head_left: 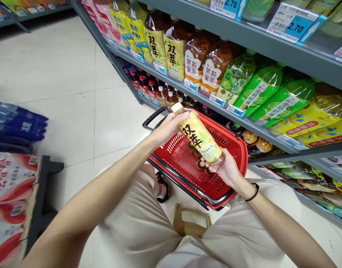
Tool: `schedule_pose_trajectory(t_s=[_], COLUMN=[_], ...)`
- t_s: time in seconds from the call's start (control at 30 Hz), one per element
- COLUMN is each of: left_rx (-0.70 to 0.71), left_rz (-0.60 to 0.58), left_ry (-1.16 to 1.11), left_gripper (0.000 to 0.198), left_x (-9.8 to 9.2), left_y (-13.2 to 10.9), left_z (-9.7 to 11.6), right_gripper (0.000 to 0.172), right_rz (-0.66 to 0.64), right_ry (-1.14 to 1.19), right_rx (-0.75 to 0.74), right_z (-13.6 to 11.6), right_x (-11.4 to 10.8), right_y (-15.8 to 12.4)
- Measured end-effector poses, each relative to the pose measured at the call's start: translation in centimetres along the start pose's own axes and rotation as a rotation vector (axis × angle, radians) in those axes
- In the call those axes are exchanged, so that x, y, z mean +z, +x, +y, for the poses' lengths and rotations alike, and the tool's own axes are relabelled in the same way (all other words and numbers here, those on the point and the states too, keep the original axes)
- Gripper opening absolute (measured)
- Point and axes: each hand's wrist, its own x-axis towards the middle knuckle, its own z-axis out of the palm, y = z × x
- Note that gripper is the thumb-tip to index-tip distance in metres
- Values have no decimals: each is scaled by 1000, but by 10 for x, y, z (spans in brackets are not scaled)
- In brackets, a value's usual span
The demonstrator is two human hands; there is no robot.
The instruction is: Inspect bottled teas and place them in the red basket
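Observation:
A bottle of tea (200, 136) with a yellow label and a pale cap is held tilted over a red shopping basket (229, 186). My left hand (171, 128) is closed round its neck end, just below the cap. At the bottle's base, my right hand (227, 167) grips it with the fingers underneath. Inside the basket, partly hidden by the bottle and my right hand, are several small dark brown bottles (201, 163). The basket's black handle (154, 119) sticks out on the far left side.
Drink bottles line the shelf ahead, including two matching yellow-label bottles (174, 52). Smaller bottles (162, 95) stand on the shelf below. Blue-wrapped water packs (18, 123) and red-and-white cartons (13, 208) are on the left. Between my legs is a tan stool (187, 223).

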Motion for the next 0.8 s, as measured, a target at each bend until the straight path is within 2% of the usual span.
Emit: schedule_pose_trajectory(t_s=[0.07,0.13,0.23,0.33,0.4,0.47,0.57,0.67,0.8], left_rx=[-44,-84,-97,38,128,131,-40,-199,-321], left_rz=[55,159,301,367,363,287,40,-190,-359], left_ry=[1,17,151,539,870,1152,1437,1530,1544], left_gripper=[59,55,52,44,44,47,53,52,42], left_x=[-2,-5,-7,-5,-3,-4,-10,-18,-21], left_y=[3,7,9,7,7,10,22,33,34], left_z=[-2,-6,-12,-22,-35,-54,-91,-130,-178], right_gripper=[45,46,37,23,17,11,8,10,10], right_rz=[10,31,115,337,455,484,464,450,442], right_ry=[-53,-157,-538,-1065,-1232,-1255,-1282,-1347,-1441], right_rx=[-8,-38,-206,-560,-698,-683,-656,-692,-680], right_z=[-1,-2,-7,-20,-33,-44,-52,-51,-47], right_x=[-2,-6,-11,-17,-22,-28,-35,-37,-41], right_y=[2,5,8,7,6,5,6,5,3])
